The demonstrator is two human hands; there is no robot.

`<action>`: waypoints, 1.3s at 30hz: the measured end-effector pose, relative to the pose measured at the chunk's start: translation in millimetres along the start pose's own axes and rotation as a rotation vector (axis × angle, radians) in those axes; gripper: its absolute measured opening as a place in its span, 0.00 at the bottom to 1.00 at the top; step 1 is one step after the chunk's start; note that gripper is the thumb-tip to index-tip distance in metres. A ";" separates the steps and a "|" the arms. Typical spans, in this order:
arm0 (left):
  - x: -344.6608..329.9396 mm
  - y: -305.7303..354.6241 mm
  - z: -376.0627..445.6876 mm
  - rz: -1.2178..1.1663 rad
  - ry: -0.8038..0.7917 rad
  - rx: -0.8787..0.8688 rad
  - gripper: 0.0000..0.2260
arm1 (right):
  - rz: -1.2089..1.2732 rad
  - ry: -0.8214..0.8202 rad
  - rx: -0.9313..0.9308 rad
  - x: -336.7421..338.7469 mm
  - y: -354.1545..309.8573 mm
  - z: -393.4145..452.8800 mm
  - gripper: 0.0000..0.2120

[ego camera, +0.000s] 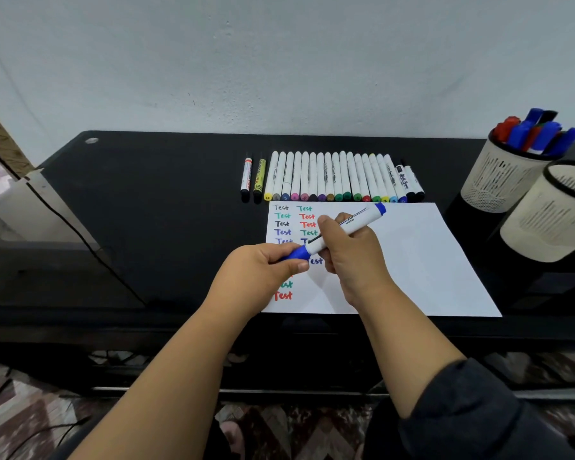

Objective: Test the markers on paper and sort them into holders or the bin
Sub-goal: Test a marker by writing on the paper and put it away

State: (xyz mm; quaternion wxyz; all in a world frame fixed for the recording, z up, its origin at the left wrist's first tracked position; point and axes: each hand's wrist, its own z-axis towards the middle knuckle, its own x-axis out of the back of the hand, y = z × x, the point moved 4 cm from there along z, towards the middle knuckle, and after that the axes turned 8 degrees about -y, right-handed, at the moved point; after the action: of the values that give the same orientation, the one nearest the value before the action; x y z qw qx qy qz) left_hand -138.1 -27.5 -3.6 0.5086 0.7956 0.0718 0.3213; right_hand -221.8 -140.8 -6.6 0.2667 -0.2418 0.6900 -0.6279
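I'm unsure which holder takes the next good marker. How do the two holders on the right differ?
The far holder is packed with red, blue and dark-capped markers; the near holder shows none above its rim. The far holder stands closer to the wall, the near one closer to the person and partly in front of it. Both are cream mesh cups with dark rims, leaning in this wide-angle view.
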 end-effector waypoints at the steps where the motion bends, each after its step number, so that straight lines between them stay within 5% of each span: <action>1: -0.6 -0.6 -0.6 -0.015 0.008 0.008 0.16 | 0.022 0.014 -0.011 -0.8 1.6 0.8 0.19; 25: -11.4 7.2 0.6 0.003 0.061 0.031 0.13 | -0.073 0.042 -0.131 -2.7 1.6 -0.5 0.14; 30: -15.9 15.3 -5.9 0.090 0.065 0.023 0.12 | 0.121 0.138 -0.115 13.2 -7.8 -10.1 0.11; 32: -14.7 19.0 -8.2 0.099 0.056 0.045 0.13 | -0.018 0.171 -0.034 21.4 -16.3 -14.5 0.12; 37: -15.5 42.2 -15.1 0.126 0.026 -0.005 0.13 | -0.949 0.084 0.311 29.6 -36.1 -27.5 0.19; 39: -18.7 56.2 -16.6 0.132 0.014 -0.056 0.13 | -1.098 0.118 0.455 37.4 -43.7 -29.7 0.17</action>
State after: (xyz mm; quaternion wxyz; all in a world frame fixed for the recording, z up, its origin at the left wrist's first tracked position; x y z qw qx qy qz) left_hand -174.4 -49.7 40.9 0.5079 0.7818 0.0138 0.3615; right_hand -269.5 -148.0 36.6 -0.0907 -0.4646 0.3261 -0.8183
